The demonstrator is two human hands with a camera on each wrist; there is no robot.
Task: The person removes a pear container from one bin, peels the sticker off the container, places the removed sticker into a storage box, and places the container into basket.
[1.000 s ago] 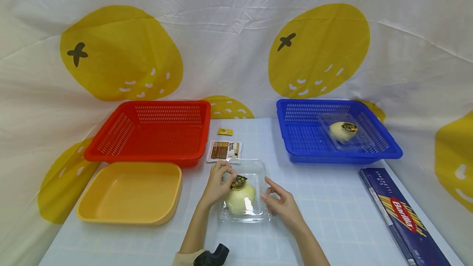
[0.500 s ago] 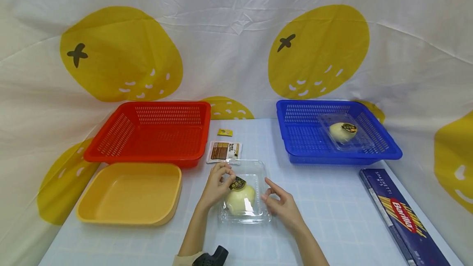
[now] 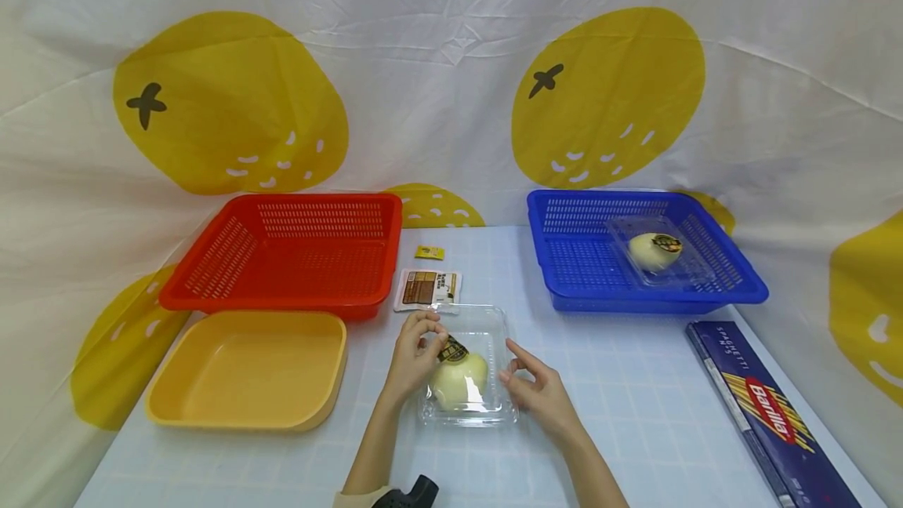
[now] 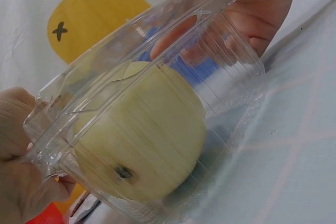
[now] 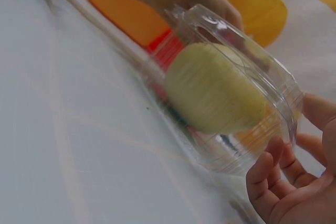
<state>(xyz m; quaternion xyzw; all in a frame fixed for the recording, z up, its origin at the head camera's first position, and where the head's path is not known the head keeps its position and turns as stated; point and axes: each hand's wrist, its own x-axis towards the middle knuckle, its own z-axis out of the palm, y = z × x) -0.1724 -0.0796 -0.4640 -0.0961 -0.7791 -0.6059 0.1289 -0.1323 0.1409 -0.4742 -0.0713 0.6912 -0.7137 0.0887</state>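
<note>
Two hands meet at a clear plastic box [image 3: 488, 328] that sits on the white worktop [image 3: 621, 367], near the middle and close to the person. Inside the box lies a pale yellow-green fruit [image 3: 458, 384], its surface visible through the plastic; a dark label [image 3: 453, 349] shows over its far left part. The left hand [image 3: 412, 355] has thumb and forefinger brought together in a narrow pinch at the left side of the box, beside the label; I cannot tell whether rim or label is between the fingertips. The right hand [image 3: 542, 394] is at the opposite side, fingers bent and a gap between thumb and forefinger, the fingertips at the rim; whether they grip it, I cannot tell.

Just beyond the box lies a printed packet [image 3: 423, 287], with a small yellow packet [image 3: 429, 252] farther back. To the left stand a red basket [image 3: 324, 218] and, nearer the person, a yellow tub [image 3: 247, 375]. At the back right, a blue basket [image 3: 574, 257] holds a second clear box [image 3: 694, 273] with another pale fruit [image 3: 647, 254] in it. A dark blue spaghetti box [image 3: 776, 410] lies slantwise along the right edge. Behind everything hangs a white cloth [image 3: 423, 61] printed with big yellow fruit shapes.
</note>
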